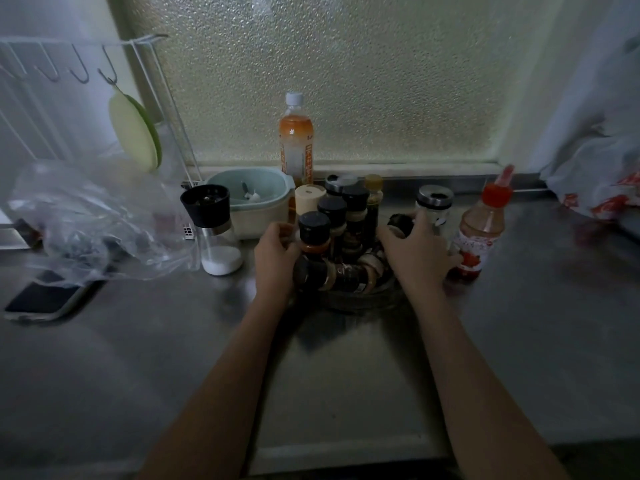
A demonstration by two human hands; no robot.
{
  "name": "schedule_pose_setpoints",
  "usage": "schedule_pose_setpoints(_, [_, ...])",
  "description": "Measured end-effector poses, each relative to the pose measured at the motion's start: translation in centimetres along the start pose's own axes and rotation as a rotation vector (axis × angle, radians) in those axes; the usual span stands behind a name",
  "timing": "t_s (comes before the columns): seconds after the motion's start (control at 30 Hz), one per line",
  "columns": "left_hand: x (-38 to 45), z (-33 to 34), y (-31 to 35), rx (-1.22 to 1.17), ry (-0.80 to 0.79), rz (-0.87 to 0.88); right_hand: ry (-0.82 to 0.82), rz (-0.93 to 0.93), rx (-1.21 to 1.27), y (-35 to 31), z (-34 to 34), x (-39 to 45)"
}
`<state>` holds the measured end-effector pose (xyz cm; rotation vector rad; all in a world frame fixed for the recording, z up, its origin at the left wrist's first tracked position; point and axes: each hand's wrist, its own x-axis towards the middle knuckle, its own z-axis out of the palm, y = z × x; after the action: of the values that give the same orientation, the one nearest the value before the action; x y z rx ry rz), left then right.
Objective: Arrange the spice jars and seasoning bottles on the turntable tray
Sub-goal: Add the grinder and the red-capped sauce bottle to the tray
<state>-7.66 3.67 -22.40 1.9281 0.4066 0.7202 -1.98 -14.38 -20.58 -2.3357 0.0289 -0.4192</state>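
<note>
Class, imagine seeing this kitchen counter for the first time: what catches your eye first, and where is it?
Two hands, left and right, flank a crowded turntable tray of dark-capped spice jars at the centre. Behind stands a tall orange bottle against the frosted window; a red-capped sauce bottle stands to the right.

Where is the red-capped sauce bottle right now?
In the head view, the red-capped sauce bottle stands on the counter right of the turntable tray, just beyond the right hand.

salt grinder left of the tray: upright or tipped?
Upright. The salt grinder stands on its clear base on the counter, black top up, white salt settled at the bottom.
</note>
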Motion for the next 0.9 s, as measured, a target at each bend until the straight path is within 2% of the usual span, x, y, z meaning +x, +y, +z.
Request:
schedule_pose_setpoints(0.07, [0.1, 0.1, -0.1, 0.002, 0.003, -0.002, 0.145, -0.106, 0.285, 0.1, 0.0, -0.3])
schedule_pose_setpoints(0.17, [0.1, 0.1, -0.2, -0.002, 0.003, -0.004, 0.259, -0.345, 0.325, 0.0, -0.1, -0.3])
schedule_pose_setpoints(0.23, [0.2, 0.1, -0.2, -0.006, 0.005, -0.012, 0.222, -0.381, 0.295, 0.3, 0.3, 0.3])
schedule_pose_setpoints(0.37, [0.2, 0.2, -0.5, -0.008, 0.013, -0.012, 0.124, -0.312, 0.258, 1.4, 1.2, 0.9])
schedule_pose_setpoints(0.43, [0.3, 0.2, -0.5, -0.013, 0.018, -0.011, 0.126, -0.282, 0.255, 1.2, 0.9, 1.0])
schedule_pose_setpoints(0.53, [0.3, 0.2, -0.5, -0.019, 0.011, -0.007, 0.21, -0.445, 0.347, 0.3, -0.8, 0.0])
schedule_pose_setpoints(0.57, [0.3, 0.2, -0.5, -0.022, 0.012, -0.003, 0.153, -0.541, 0.399, -0.1, -1.4, -0.5])
schedule_pose_setpoints(0.63, [0.4, 0.3, -0.5, -0.025, 0.017, 0.002, -0.114, -0.641, 0.408, -0.8, -2.2, -1.8])
schedule_pose_setpoints(0.7, [0.4, 0.2, -0.4, -0.016, 0.016, 0.005, -0.4, -0.623, 0.247, -1.4, -2.4, -3.1])
schedule_pose_setpoints(0.73, [0.4, 0.2, -0.4, -0.013, 0.014, 0.006, -0.489, -0.612, 0.145, -1.4, -2.3, -3.5])
schedule_pose_setpoints(0.83, [0.5, 0.2, -0.4, -0.024, 0.011, 0.015, -0.503, -0.677, -0.076, -0.9, -1.8, -3.8])
schedule_pose_setpoints(0.9, [0.5, 0.2, -0.4, -0.013, 0.013, 0.022, -0.492, -0.707, -0.121, -0.4, -1.5, -3.8])
